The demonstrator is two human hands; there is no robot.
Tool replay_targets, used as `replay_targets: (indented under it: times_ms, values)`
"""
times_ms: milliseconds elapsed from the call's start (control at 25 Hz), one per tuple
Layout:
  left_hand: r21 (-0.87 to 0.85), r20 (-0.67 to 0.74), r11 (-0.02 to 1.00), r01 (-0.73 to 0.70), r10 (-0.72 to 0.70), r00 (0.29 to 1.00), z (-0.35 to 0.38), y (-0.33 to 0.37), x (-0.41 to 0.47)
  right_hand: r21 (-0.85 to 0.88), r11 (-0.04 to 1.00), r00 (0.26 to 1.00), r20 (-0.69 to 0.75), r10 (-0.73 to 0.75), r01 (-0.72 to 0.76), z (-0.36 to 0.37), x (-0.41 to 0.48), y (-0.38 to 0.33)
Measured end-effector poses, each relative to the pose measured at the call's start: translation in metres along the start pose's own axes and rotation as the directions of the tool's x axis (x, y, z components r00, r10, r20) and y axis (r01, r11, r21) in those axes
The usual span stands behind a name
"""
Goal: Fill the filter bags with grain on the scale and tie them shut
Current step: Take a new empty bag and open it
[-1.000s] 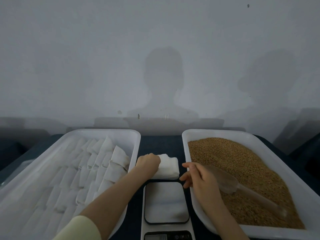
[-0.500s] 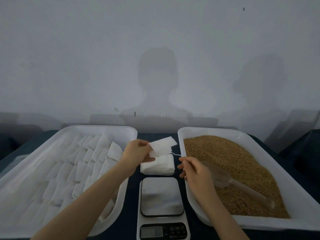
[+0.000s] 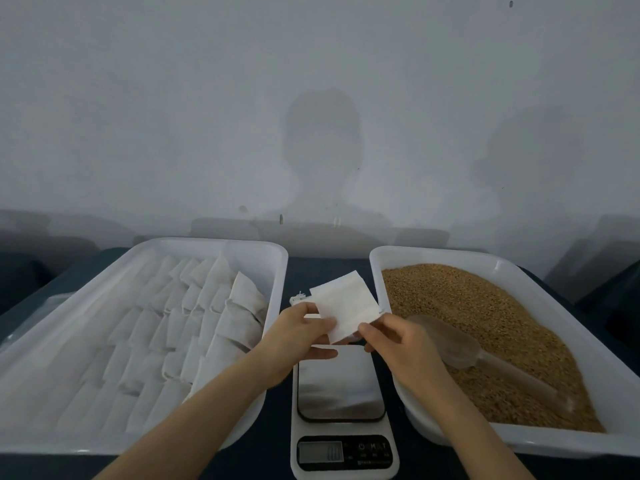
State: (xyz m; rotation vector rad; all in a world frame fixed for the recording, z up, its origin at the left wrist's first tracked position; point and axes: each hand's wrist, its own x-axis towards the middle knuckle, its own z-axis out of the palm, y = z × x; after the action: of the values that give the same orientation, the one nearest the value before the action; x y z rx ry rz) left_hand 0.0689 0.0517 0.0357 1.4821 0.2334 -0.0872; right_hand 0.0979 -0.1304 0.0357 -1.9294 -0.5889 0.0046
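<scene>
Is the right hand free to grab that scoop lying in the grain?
Probably, but not at once. The right hand pinches the filter bag with the left hand. The scoop lies uncovered on the grain right beside it, nothing between.

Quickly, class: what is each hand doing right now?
Left hand: pinches the filter bag at its near edge.
Right hand: pinches the same bag's near corner.

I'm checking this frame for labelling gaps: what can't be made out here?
Head view only.
- Scale readout: too small and dim to read.
- Filter bag lower edge: covered by left hand and right hand pinching it.
- Scoop handle end: blurred into the grain.
- Left tray near-left corner: cut off by the left edge.
</scene>
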Motion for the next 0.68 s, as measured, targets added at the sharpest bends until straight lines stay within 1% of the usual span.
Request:
replay_targets:
  times_ms: [80,120,160,200,240,280,320,400,440,480,600,680]
  values:
    - [0.011,0.04,1.0,-0.004,0.004,0.999,0.0017,-0.002,-0.0019,-0.031,1.0,1.0,-0.031,0.003,-0.004,-0.0009,0.0011,0.0012]
    - [0.064,0.014,0.998,-0.025,0.024,1.0,0.0039,-0.0028,-0.0026,-0.038,0.999,0.999,-0.043,0.006,-0.008,-0.0016,0.0017,0.0016]
    - [0.155,-0.065,0.986,-0.068,0.079,0.995,0.0057,-0.0045,-0.0022,-0.037,0.999,0.999,-0.051,0.009,-0.011,-0.0015,0.0022,0.0025]
    - [0.256,-0.162,0.958,-0.129,0.174,0.971,0.0062,-0.0071,-0.0011,-0.029,0.999,0.998,-0.058,0.012,-0.014,-0.0009,0.0025,0.0032]
    - [0.334,-0.237,0.922,-0.194,0.281,0.93,0.0066,-0.0084,-0.0005,-0.022,1.0,0.998,-0.063,0.017,-0.018,0.0,0.0027,0.0037]
    - [0.405,-0.263,0.878,-0.255,0.379,0.887,0.0063,-0.009,-0.0005,-0.021,1.0,0.998,-0.066,0.02,-0.021,0.0005,0.0029,0.0039]
    - [0.489,-0.236,0.814,-0.315,0.47,0.85,0.0054,-0.0089,-0.0009,-0.024,1.0,0.998,-0.065,0.018,-0.02,0.0009,0.0028,0.0039]
    - [0.642,-0.098,0.652,-0.403,0.591,0.8,0.0038,-0.0092,-0.0034,-0.036,0.999,0.999,-0.052,0.007,-0.009,0.0014,0.0027,0.0035]
    - [0.659,-0.037,0.61,-0.44,0.611,0.791,0.0035,-0.0094,-0.0048,-0.045,0.999,0.999,-0.042,0.001,-0.003,0.0017,0.0028,0.0032]
    - [0.644,0.012,0.607,-0.466,0.601,0.799,0.0038,-0.0093,-0.006,-0.054,0.999,0.999,-0.032,-0.004,0.002,0.0019,0.0031,0.0027]
    - [0.584,0.103,0.674,-0.452,0.49,0.865,0.0078,-0.0095,-0.0101,-0.085,0.996,1.0,-0.001,-0.024,0.024,0.0025,0.003,0.0014]
    - [0.588,0.12,0.681,-0.436,0.459,0.88,0.009,-0.0107,-0.0103,-0.099,0.994,0.999,0.022,-0.039,0.041,0.0026,0.0024,0.0004]
